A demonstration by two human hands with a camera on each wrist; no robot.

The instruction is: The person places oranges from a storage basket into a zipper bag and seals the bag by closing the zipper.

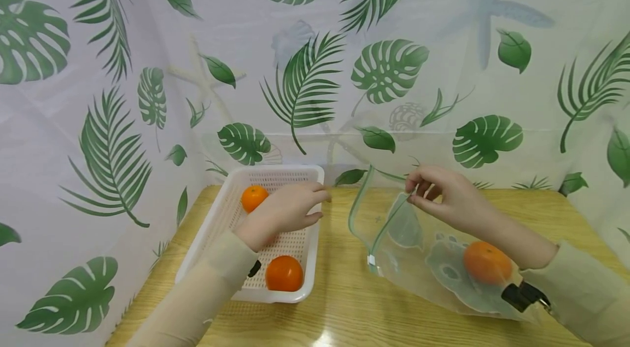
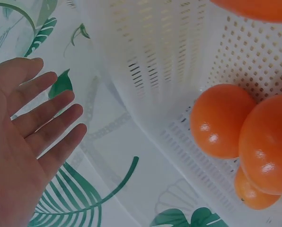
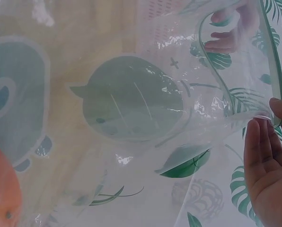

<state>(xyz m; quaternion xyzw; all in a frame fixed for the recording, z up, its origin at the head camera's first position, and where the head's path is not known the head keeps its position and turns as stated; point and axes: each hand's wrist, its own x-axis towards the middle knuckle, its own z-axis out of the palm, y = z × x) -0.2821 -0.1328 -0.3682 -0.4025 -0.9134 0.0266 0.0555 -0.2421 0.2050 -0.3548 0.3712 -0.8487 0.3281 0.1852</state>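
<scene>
My right hand (image 1: 443,196) pinches the green-edged mouth of a clear zip bag (image 1: 398,265) between thumb and fingers. The mouth stands apart, with a white slider (image 1: 371,260) at its near corner. One orange fruit (image 1: 487,263) lies inside the bag, beside pale green printed shapes. Over the right side of a white basket (image 1: 313,248), my left hand (image 1: 287,210) hangs with fingers extended and nothing held, as the left wrist view confirms. Several smooth orange fruits (image 2: 221,120) lie in that basket; in the head view the left hand and arm partly hide them.
Basket and bag stand on a wood-grain table (image 1: 339,292), the basket left and the bag right. A white cloth (image 1: 315,90) printed with green leaves rises behind the table and along its sides. A dark strap (image 1: 524,296) circles the right wrist.
</scene>
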